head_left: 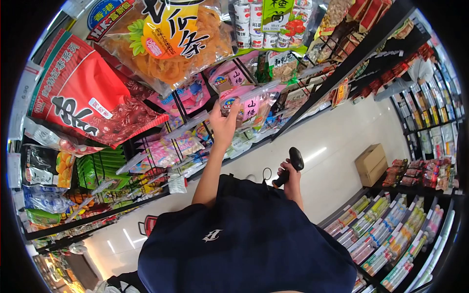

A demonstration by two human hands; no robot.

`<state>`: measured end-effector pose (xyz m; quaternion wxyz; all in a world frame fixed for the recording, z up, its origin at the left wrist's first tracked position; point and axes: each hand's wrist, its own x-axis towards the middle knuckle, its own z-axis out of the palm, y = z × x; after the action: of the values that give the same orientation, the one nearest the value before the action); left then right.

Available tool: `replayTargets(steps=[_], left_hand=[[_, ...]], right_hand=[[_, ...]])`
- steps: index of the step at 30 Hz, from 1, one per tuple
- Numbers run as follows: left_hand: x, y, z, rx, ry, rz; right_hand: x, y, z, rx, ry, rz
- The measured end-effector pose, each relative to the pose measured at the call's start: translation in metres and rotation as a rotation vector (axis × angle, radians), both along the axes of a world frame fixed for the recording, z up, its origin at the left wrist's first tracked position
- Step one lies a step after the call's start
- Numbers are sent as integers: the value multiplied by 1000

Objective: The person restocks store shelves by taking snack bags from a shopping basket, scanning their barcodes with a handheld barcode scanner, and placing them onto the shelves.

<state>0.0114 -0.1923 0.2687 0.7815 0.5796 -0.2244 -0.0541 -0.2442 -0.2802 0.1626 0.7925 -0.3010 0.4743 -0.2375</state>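
My left hand reaches up to the shelf and grips a clear and pink bag of hawthorn snacks by its left edge. The bag is tilted at the shelf's front, and a similar pink hawthorn bag sits just behind it. Lower and to the right, my right hand is wrapped round the handle of a black handheld scanner, held over the floor apart from the shelf. A thin dark loop shows beside that hand.
Large snack bags, including a red date bag and a melon strip bag, hang close at the upper left. A cardboard box stands on the right beside shelves of bottles. Another person is at the far right.
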Motion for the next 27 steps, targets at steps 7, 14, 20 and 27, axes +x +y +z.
replayTargets(steps=[7, 14, 20, 27], left_hand=[[-4, -5, 7, -46, -114, 127], [25, -11, -6, 108, 78, 197], [42, -20, 4, 101, 2, 330], [8, 40, -29, 326, -360, 466]], right_hand=[[11, -9, -7, 19, -38, 36], [7, 0, -13, 15, -86, 16], [-5, 12, -10, 25, -80, -21], [-19, 31, -14, 112, -65, -38]])
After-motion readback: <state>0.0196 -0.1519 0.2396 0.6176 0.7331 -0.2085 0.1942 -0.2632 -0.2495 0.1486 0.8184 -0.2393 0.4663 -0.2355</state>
